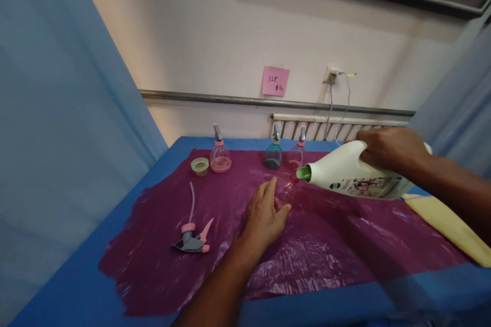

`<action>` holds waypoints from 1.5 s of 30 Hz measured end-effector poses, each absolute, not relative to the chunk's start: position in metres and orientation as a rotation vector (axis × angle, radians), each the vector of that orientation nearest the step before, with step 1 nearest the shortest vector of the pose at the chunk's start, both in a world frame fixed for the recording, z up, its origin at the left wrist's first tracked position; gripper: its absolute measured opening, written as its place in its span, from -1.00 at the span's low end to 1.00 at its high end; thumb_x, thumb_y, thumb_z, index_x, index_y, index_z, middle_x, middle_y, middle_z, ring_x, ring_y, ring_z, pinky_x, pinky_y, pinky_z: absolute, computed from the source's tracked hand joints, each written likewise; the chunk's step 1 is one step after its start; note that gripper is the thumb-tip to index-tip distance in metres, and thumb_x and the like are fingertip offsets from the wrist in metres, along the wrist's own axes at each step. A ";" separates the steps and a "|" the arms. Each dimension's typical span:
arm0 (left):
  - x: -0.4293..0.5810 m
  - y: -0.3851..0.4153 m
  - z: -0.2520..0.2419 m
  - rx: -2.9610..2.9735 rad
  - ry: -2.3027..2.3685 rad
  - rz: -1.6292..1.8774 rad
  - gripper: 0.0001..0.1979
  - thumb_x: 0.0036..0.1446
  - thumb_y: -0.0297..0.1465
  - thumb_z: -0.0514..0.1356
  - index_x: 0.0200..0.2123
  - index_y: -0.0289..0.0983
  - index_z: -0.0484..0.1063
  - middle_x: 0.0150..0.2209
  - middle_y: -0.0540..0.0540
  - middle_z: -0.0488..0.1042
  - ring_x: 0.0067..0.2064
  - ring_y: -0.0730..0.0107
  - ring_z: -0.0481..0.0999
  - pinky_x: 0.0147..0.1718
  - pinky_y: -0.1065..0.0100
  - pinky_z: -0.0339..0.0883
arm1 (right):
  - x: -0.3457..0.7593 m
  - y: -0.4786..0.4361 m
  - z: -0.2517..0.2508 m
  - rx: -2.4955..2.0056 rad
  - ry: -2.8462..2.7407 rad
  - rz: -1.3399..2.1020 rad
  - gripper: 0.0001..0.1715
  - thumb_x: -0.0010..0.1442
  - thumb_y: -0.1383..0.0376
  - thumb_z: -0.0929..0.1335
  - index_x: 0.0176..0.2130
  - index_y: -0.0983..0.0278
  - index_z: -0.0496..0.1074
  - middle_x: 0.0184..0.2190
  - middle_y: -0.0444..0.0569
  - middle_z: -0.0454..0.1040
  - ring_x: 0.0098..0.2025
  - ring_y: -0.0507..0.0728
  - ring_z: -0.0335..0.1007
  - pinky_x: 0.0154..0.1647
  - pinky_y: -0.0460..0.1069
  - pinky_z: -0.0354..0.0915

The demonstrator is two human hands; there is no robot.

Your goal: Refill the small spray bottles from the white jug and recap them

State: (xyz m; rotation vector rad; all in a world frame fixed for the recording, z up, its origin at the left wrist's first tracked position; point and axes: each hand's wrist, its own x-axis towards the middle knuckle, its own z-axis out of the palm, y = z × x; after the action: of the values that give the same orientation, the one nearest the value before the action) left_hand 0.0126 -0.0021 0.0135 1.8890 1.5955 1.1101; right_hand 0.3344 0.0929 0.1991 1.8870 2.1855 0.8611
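My right hand grips the handle of a large pale detergent jug, tipped so that its green spout points left. Just left of that spout is a clear bottle without its sprayer, leaning toward the spout and hard to make out against the sheet. My left hand is curled around the bottle's left side, thumb and fingers apart across it. Whether liquid is flowing cannot be seen. A detached grey and pink spray head with its tube lies to the left on the purple plastic sheet.
Behind stand a spray bottle with pink liquid, a teal spray bottle and another pink-collared spray bottle. A small green-rimmed cup sits at the left. A yellow cloth lies right. Blue curtains hang at both sides.
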 end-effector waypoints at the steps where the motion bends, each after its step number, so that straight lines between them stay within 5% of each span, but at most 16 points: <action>1: 0.013 -0.002 0.014 1.888 1.594 1.109 -0.20 0.30 -0.34 0.38 0.55 -0.21 0.27 0.45 -0.29 0.41 0.49 -0.09 0.40 0.51 -0.07 0.27 | 0.334 0.092 0.200 1.880 2.186 0.871 -0.76 0.32 0.15 0.29 -0.14 0.13 0.54 -0.16 0.09 0.74 -0.11 0.37 0.71 -0.40 0.07 0.00; 45: 0.013 -0.004 0.013 1.909 1.572 1.111 -0.22 0.31 -0.33 0.36 0.55 -0.18 0.27 0.45 -0.29 0.40 0.49 -0.10 0.39 0.52 -0.10 0.26 | 0.333 0.091 0.214 1.775 2.224 0.951 -0.75 0.38 0.12 0.31 -0.13 0.11 0.57 -0.13 0.03 0.76 -0.15 0.33 0.68 -0.39 0.06 -0.04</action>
State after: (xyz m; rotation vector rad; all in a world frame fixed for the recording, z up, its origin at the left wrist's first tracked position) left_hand 0.0131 -0.0035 0.0128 1.9091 1.5723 1.1107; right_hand 0.3334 0.0910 0.2135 1.7754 2.2245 0.9512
